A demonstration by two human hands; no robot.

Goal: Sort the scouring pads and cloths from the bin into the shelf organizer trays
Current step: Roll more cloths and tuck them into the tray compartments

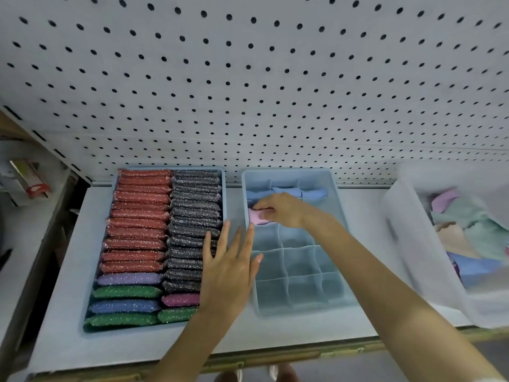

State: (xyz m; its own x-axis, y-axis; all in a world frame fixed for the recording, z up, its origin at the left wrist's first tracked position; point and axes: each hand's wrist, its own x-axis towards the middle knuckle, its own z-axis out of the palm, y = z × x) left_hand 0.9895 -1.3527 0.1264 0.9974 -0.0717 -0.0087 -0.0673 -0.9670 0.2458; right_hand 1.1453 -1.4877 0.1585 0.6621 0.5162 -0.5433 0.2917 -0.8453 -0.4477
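Pink cloth (pixel 257 216) sits in 2nd-row left cell of the divided tray (pixel 297 310), right hand (pixel 281 210) gripping it w/ curled fingers. Left hand (pixel 228 274) is open, flat btwn trays. Risk: cloth may spring up on release, or bulge over thin dividers into next cell.

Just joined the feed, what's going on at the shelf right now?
A person is filling the divided tray with cloths. The right hand grips a pink cloth and tucks it into a left-side compartment, just in front of the back row of blue cloths. The left hand is flat and open by the edge of the pad tray, which is packed with scouring pads. More cloths wait in the clear bin on the right.
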